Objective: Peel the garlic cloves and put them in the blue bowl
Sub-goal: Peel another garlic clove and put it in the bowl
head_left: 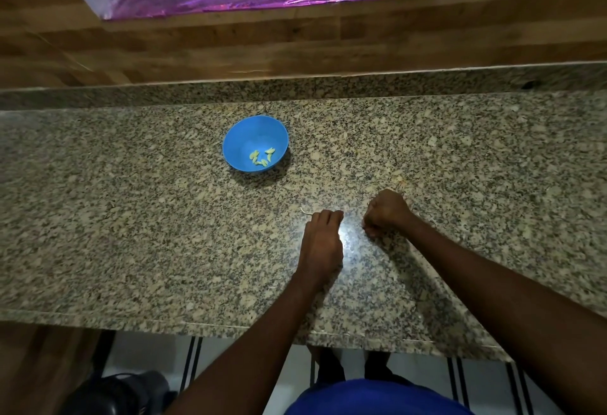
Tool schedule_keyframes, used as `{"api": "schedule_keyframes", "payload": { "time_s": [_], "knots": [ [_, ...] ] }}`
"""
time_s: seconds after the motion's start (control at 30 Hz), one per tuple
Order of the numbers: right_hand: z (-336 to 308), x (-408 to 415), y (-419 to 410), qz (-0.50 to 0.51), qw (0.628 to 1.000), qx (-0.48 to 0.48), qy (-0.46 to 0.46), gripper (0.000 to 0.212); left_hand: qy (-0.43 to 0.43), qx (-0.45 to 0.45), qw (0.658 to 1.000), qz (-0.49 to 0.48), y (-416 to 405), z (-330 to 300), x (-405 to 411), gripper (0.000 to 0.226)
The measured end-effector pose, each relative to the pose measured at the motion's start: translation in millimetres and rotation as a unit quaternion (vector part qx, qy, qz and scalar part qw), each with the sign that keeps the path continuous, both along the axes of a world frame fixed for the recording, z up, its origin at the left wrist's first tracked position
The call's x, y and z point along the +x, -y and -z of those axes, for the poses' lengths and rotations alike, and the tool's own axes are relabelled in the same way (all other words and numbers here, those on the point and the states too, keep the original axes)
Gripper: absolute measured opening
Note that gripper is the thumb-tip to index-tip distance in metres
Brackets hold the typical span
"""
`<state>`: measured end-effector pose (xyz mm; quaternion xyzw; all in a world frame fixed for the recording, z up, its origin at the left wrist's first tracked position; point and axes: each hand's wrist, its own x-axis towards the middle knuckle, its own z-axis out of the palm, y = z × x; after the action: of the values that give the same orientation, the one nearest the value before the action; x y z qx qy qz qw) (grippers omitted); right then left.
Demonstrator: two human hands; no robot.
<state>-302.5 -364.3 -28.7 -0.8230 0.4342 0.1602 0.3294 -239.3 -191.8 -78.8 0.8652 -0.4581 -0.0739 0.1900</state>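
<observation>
The blue bowl (236, 138) stands on the granite counter, far left of my hands, with several peeled pale-yellow garlic cloves (262, 157) lying in its near side. My left hand (323, 244) rests knuckles-up on the counter with its fingers curled under. My right hand (387, 212) lies just to its right in a loose fist, its fingertips pressed together near the counter; whether they pinch anything is hidden. A thin white sliver of garlic skin (305, 211) lies on the counter just left of my left knuckles.
The speckled granite counter (131, 217) runs across the view, with its front edge near my body. A raised granite lip and a wooden wall (230, 43) close off the back. Below the edge are the floor and a dark object (121, 391).
</observation>
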Motion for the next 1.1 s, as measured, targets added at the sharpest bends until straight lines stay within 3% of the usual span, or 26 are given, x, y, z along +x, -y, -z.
{"api": "schedule_keyframes", "payload": {
  "time_s": [0.17,0.27,0.33,0.43,0.57,0.63,0.77,0.93,1.1],
  "knots": [
    [5.0,-1.6,-17.1,-0.065,0.992,-0.104,0.043,0.009,0.011,-0.005,1.0,-0.003,2.9,-0.6,-0.4,0.045],
    [3.9,-15.5,-13.8,-0.044,0.992,-0.049,0.105,0.01,-0.085,-0.058,0.994,-0.048,3.7,-6.6,-0.1,0.022],
    [-0.3,-26.3,-10.2,0.012,0.985,0.05,0.162,0.01,-0.25,-0.105,0.956,-0.11,8.0,-19.2,-0.7,0.012],
    [-12.3,-38.9,-16.8,0.077,0.96,0.146,0.225,0.008,-0.478,-0.13,0.851,-0.174,16.7,-35.9,-1.4,0.011],
    [-17.4,-46.1,-19.7,0.077,0.955,0.142,0.248,0.006,-0.579,-0.134,0.773,-0.22,21.2,-48.8,3.5,0.004],
    [-18.5,-46.6,-19.6,0.044,0.96,0.113,0.252,0.011,-0.61,-0.124,0.751,-0.22,21.2,-53.1,4.9,0.004],
    [-20.9,-48.4,-19.8,0.031,0.963,0.1,0.249,0.013,-0.618,-0.114,0.754,-0.195,20.8,-59.3,6.5,0.003],
    [-27.6,-48.6,-18.9,-0.01,0.961,0.186,0.205,0.018,-0.519,-0.14,0.835,-0.119,19.4,-64.2,8.8,0.009],
    [-36.6,-48.5,-22.0,0.082,0.928,0.278,0.235,0.021,-0.406,-0.151,0.895,-0.103,25.2,-70.4,7.6,0.007]
  ]
}}
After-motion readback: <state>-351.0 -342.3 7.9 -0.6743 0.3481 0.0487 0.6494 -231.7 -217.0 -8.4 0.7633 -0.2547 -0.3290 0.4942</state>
